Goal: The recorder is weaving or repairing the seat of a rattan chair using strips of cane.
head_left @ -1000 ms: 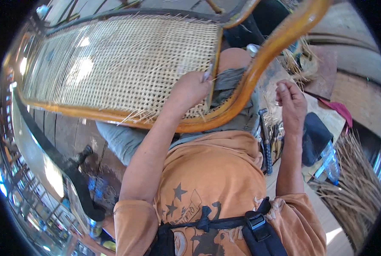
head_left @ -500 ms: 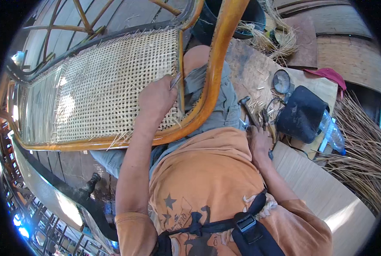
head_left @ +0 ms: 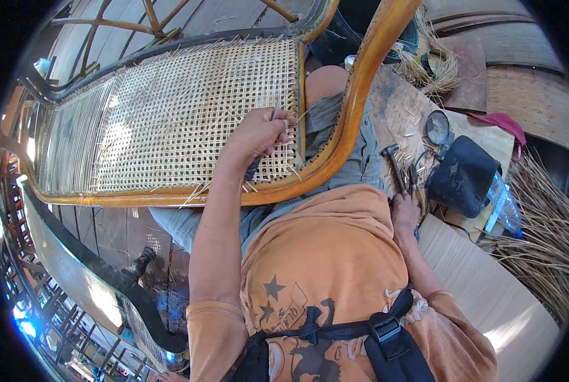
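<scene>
My left hand (head_left: pixel 257 135) is closed above the woven cane panel (head_left: pixel 189 114), close to its right border. A slim metal tool (head_left: pixel 276 111) juts up from the fist; its lower part is hidden. From the fingertips a thin cane strand (head_left: pixel 304 115) runs toward the curved wooden frame (head_left: pixel 354 102). The frame lies across my lap. My right hand (head_left: pixel 406 213) rests palm down on the low work board, its fingers loosely spread beside a pair of pliers (head_left: pixel 414 176) and a hammer (head_left: pixel 394 167).
On the board sit a round dark dish (head_left: pixel 437 127), a black box-like case (head_left: pixel 464 176), a clear plastic bottle (head_left: pixel 504 207) and cane scraps. A red cap (head_left: pixel 501 126) lies behind. Long cane strips (head_left: pixel 542 223) pile at right; a dark bucket (head_left: pixel 335 41) stands beyond the frame.
The view has shifted, moving the scene rightward. My left hand has turned and drawn slightly off the panel's border, and a strand now shows at its fingertips. My right hand stays by the tools.
</scene>
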The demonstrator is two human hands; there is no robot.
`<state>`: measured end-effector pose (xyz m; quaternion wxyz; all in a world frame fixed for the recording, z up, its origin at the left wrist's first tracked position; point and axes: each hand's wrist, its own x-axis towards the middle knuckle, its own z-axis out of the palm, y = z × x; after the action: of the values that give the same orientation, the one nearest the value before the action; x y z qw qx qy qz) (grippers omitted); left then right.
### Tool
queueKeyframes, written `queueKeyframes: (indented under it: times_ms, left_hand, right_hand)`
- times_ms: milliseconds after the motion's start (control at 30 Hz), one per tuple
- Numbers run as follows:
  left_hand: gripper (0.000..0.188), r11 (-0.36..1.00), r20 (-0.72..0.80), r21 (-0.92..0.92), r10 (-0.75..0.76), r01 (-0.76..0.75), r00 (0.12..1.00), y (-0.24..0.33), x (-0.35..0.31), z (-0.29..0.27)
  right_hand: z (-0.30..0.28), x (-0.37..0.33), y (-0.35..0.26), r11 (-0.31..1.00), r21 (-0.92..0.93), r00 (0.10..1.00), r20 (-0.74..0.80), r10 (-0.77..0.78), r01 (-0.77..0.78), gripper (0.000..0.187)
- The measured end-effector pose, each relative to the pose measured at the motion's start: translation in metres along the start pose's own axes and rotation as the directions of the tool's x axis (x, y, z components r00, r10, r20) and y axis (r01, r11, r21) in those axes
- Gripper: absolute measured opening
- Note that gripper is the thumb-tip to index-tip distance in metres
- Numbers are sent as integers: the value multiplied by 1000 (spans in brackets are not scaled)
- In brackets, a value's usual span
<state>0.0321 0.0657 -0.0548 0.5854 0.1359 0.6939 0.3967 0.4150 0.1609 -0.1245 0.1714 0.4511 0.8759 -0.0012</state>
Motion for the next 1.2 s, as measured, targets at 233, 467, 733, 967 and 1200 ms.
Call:
queueKeyframes:
  times_ms: [233, 467, 733, 967, 1200]
  left_hand:
    - [22, 995, -2, -92, 28, -28, 1000, -10, 8, -9]
    - [23, 1000, 77, 13, 15, -17, 997, -8, 14, -2]
    - [13, 1000, 162, -11, -12, 14, 987, -6, 19, -7]
    - [13, 997, 187, -77, -9, 23, 982, -10, 18, -14]
    - [13, 993, 254, -112, 6, 23, 967, -18, 20, -19]
  right_hand:
    - [-34, -8, 3, 816, 535, 965, 246, 96, -218, 25]
    - [-113, 15, 18, 543, 809, 954, 297, -45, -226, 40]
    - [-144, 45, -38, 445, 882, 861, 340, -379, -152, 30]
    - [-195, 89, -89, 747, 648, 625, 648, -436, -150, 44]
    - [-215, 116, -139, 895, 410, 484, 755, -442, 178, 60]
